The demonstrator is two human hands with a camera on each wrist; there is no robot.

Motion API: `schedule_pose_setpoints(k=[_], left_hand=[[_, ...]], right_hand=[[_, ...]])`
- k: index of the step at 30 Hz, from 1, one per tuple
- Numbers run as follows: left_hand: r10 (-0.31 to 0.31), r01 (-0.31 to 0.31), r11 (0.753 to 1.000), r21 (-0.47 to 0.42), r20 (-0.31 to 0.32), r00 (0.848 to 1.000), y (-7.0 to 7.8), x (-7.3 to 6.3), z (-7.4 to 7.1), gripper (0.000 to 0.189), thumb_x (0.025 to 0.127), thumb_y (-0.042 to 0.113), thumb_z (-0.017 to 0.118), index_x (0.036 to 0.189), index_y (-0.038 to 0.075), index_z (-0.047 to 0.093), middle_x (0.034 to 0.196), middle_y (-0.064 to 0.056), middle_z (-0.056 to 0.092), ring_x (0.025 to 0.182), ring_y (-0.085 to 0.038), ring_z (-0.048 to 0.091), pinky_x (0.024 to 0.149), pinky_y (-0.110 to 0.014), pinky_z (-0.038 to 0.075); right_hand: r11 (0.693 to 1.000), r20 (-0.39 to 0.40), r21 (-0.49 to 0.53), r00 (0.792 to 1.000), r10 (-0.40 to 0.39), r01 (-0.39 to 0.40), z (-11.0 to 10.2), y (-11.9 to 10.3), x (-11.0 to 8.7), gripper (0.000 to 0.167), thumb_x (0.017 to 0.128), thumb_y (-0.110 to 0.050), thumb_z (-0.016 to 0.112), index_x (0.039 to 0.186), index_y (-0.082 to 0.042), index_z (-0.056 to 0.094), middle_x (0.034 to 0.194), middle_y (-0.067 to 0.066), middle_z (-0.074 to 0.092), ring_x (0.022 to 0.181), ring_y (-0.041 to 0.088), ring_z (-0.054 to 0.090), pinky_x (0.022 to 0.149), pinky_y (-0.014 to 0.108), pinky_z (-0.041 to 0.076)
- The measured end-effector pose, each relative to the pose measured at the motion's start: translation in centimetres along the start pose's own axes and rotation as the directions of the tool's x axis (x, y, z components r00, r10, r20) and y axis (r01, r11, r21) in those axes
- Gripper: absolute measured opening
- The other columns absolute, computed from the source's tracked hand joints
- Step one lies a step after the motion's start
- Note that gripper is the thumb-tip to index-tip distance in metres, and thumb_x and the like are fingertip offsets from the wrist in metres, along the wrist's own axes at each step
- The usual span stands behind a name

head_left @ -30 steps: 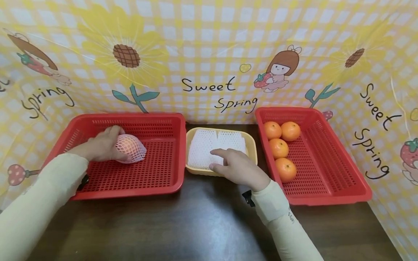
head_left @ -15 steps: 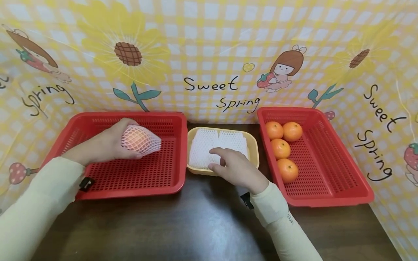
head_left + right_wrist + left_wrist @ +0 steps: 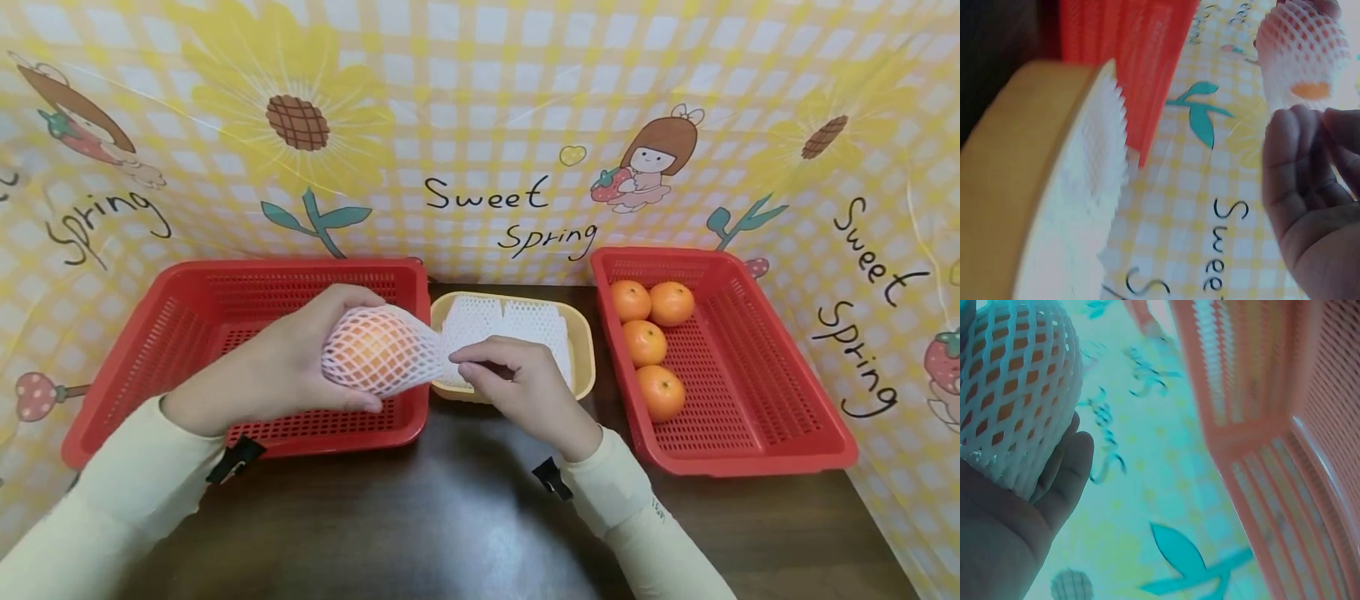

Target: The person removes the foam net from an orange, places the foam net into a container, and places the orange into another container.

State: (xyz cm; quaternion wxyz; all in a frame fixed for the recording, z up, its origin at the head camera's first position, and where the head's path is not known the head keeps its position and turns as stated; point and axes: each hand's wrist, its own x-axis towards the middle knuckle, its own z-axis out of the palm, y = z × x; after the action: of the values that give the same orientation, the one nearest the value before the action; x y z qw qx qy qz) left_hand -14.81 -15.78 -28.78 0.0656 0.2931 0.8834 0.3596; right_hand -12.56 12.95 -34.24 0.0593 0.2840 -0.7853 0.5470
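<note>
An orange [image 3: 375, 350] sits inside a white foam fruit net [image 3: 420, 346], whose loose end points right. My left hand [image 3: 300, 358] grips the netted orange from the left, above the left red basket [image 3: 405, 417]. Thumb and fingers of my right hand [image 3: 525, 387] pinch the net's loose end. In the left wrist view, the netted orange [image 3: 1016, 381] rests against the palm and curled fingers. The right wrist view has the right fingertips [image 3: 1297, 119] at the net's edge, with a bit of orange showing through its opening.
A yellow tray [image 3: 585, 358] with stacked white foam nets [image 3: 536, 325] stands in the middle, partly behind my right hand. Several bare oranges [image 3: 660, 392] line the left side of the right red basket [image 3: 757, 462]. A checked cloth [image 3: 480, 108] hangs behind.
My left hand has lifted the netted orange out of the left basket and carried it right, toward the right hand. The right hand's fingers have closed at the net's end.
</note>
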Motion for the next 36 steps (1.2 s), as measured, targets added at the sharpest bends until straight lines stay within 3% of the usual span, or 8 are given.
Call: schedule_pose_setpoints(k=[3, 6, 12, 16, 20, 26, 32, 36], left_hand=[[0.096, -0.096, 0.994, -0.052, 0.003, 0.995, 0.9, 0.1, 0.9, 0.093, 0.067, 0.044, 0.094, 0.138, 0.022, 0.039, 0.126, 0.002, 0.054, 0.106, -0.016, 0.056, 0.083, -0.039, 0.053], [0.168, -0.167, 0.981, -0.099, -0.002, 0.986, 1.5, 0.2, 1.8, 0.092, 0.069, 0.043, 0.094, 0.139, 0.020, 0.039, 0.128, 0.002, 0.055, 0.108, -0.015, 0.056, 0.086, -0.035, 0.052], [0.198, -0.200, 0.969, -0.147, -0.027, 0.980, 2.4, 0.1, 2.6, 0.093, 0.068, 0.038, 0.096, 0.140, 0.022, 0.040, 0.131, 0.007, 0.055, 0.111, -0.013, 0.055, 0.089, -0.032, 0.049], [0.193, -0.196, 0.968, -0.156, -0.030, 0.981, 2.5, -0.1, 2.7, 0.094, 0.069, 0.037, 0.095, 0.142, 0.020, 0.038, 0.132, 0.006, 0.054, 0.112, -0.014, 0.054, 0.090, -0.033, 0.048], [0.178, -0.179, 0.971, -0.160, -0.022, 0.984, 2.3, 0.1, 2.9, 0.094, 0.070, 0.037, 0.095, 0.142, 0.021, 0.037, 0.133, 0.005, 0.053, 0.112, -0.014, 0.054, 0.090, -0.035, 0.049], [0.220, -0.222, 0.974, -0.044, -0.037, 0.975, 2.0, 0.4, 3.7, 0.097, 0.068, 0.038, 0.095, 0.143, 0.016, 0.039, 0.131, 0.002, 0.053, 0.110, -0.014, 0.054, 0.090, -0.038, 0.049], [0.308, -0.292, 0.943, 0.162, -0.084, 0.948, 2.5, 0.6, 4.9, 0.099, 0.068, 0.045, 0.094, 0.142, 0.007, 0.041, 0.127, -0.005, 0.053, 0.108, -0.017, 0.054, 0.091, -0.041, 0.049], [0.319, -0.297, 0.936, 0.189, -0.101, 0.942, 2.8, 0.5, 5.2, 0.100, 0.069, 0.046, 0.092, 0.144, 0.006, 0.041, 0.129, -0.006, 0.053, 0.110, -0.018, 0.053, 0.093, -0.042, 0.048]], right_hand=[[0.984, -0.017, 0.175, 0.999, 0.029, -0.025, 0.4, -0.3, -0.3, 0.020, 0.092, 0.006, 0.068, 0.111, 0.006, 0.073, 0.087, 0.010, 0.070, 0.062, 0.017, 0.061, 0.061, 0.030, 0.055], [0.974, -0.043, 0.225, 0.999, 0.033, -0.023, 0.6, -0.4, -0.6, 0.019, 0.094, 0.007, 0.064, 0.110, 0.009, 0.072, 0.075, 0.010, 0.068, 0.055, 0.019, 0.060, 0.057, 0.030, 0.054], [0.986, -0.106, 0.051, 0.983, -0.150, 0.156, 0.7, 0.4, -0.9, 0.021, 0.090, 0.008, 0.061, 0.075, -0.003, 0.070, 0.056, -0.003, 0.053, 0.050, 0.011, 0.050, 0.049, 0.024, 0.043], [0.959, -0.114, -0.069, 0.953, -0.282, 0.276, 0.5, 0.9, -1.0, 0.018, 0.087, 0.008, 0.067, 0.078, -0.006, 0.074, 0.065, -0.003, 0.061, 0.058, 0.008, 0.049, 0.054, 0.024, 0.043], [0.955, -0.079, -0.087, 0.954, -0.291, 0.284, 0.2, 0.6, -1.1, 0.014, 0.086, 0.005, 0.071, 0.085, -0.008, 0.074, 0.068, -0.004, 0.061, 0.061, 0.008, 0.050, 0.054, 0.027, 0.045], [0.938, -0.098, 0.024, 0.934, -0.343, 0.346, -0.2, 0.0, -1.2, 0.016, 0.084, 0.010, 0.068, 0.090, -0.004, 0.073, 0.083, 0.004, 0.061, 0.071, 0.015, 0.053, 0.056, 0.030, 0.046], [0.903, -0.158, 0.127, 0.907, -0.390, 0.410, -0.5, -0.3, -1.2, 0.018, 0.081, 0.016, 0.060, 0.090, 0.007, 0.071, 0.102, 0.020, 0.064, 0.092, 0.026, 0.061, 0.079, 0.032, 0.054], [0.933, -0.107, 0.152, 0.944, -0.313, 0.327, -0.7, -0.4, -1.4, 0.025, 0.083, 0.015, 0.063, 0.106, 0.010, 0.071, 0.116, 0.022, 0.066, 0.107, 0.029, 0.062, 0.089, 0.040, 0.055]])
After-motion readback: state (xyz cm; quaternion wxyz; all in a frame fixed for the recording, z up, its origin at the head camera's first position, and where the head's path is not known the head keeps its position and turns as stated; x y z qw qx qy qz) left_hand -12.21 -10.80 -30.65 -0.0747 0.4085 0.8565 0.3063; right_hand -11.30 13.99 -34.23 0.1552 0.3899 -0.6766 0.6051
